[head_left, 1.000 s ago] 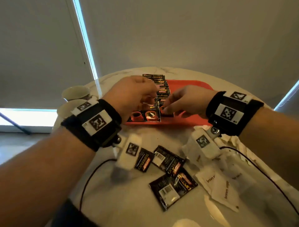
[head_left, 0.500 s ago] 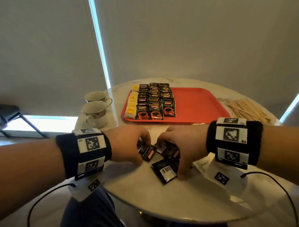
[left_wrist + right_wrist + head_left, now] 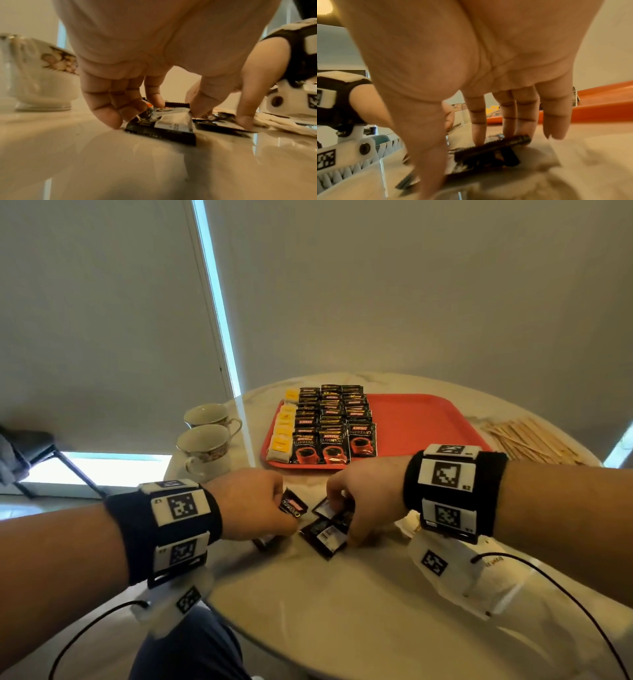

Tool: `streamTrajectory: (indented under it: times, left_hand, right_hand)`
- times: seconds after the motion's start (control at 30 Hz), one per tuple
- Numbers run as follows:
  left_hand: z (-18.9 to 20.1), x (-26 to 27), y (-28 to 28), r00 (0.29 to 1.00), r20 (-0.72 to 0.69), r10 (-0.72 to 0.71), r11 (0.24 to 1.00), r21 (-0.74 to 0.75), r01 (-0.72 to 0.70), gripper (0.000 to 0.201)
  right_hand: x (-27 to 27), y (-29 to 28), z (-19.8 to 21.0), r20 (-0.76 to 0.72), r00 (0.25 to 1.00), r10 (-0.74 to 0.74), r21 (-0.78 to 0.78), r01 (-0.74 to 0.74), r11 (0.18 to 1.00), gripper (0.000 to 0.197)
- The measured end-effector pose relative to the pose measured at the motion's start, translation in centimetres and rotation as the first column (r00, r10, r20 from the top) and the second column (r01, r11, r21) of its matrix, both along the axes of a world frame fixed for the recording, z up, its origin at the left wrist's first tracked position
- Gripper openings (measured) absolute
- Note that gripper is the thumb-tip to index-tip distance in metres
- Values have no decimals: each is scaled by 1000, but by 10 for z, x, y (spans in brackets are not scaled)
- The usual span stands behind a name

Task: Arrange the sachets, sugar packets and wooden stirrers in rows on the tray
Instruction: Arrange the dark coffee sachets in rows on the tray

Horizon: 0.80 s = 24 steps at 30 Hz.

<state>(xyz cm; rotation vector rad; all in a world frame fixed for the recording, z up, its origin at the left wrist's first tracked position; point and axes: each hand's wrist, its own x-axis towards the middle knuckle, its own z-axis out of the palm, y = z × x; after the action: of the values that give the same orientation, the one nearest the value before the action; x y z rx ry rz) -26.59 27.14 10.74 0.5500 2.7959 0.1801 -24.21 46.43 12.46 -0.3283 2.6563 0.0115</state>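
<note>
The red tray holds three rows of black coffee sachets and a row of yellow sugar packets along its left side. Near the table's front edge lie loose black sachets. My left hand pinches one black sachet between fingers and thumb; the left wrist view shows that sachet tipped up off the table. My right hand grips a neighbouring black sachet, fingers on its top edge and thumb below. Wooden stirrers lie heaped right of the tray.
Two patterned cups stand left of the tray near the table edge. White paper sugar packets lie under my right wrist. The tray's right half is bare. Camera cables hang from both wrists.
Both hands came back from the tray to the loose sachets at the front. My left hand has tipped one sachet up, and my right fingers have closed on another.
</note>
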Motion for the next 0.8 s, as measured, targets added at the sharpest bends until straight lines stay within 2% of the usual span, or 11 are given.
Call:
streamTrajectory:
  times: [0.13,0.27,0.37,0.43,0.63,0.73,0.8]
  left_hand:
    - [0,-8,-3,997,58,58,996,66,-62,32]
    - [-1,-12,2,982,142,122,970,191,-148,30]
    - [-2,-9,7,965,202,167,902,364,-232,27]
    - [-1,-8,10,948,257,186,858,428,-284,29]
    - [-7,-17,10,915,330,232,796,477,-374,56]
    - [-13,-20,10,925,293,243,809,464,-360,56]
    - [-18,-22,10,917,323,234,804,466,-370,56]
  right_hand:
    - [0,-4,-7,-7,1000,-18,3,18,1000,74]
    - [-7,-16,-7,23,1000,11,41,-12,999,63]
    - [-13,-24,-4,21,998,54,73,-56,996,56]
    - [-16,-28,-6,-6,996,84,114,-83,990,55]
    - [-26,-28,-10,-52,992,115,105,-109,989,58]
    - [-29,-27,-11,-39,992,119,87,-116,989,62]
    - [-30,-25,-14,-21,995,95,33,-94,995,63]
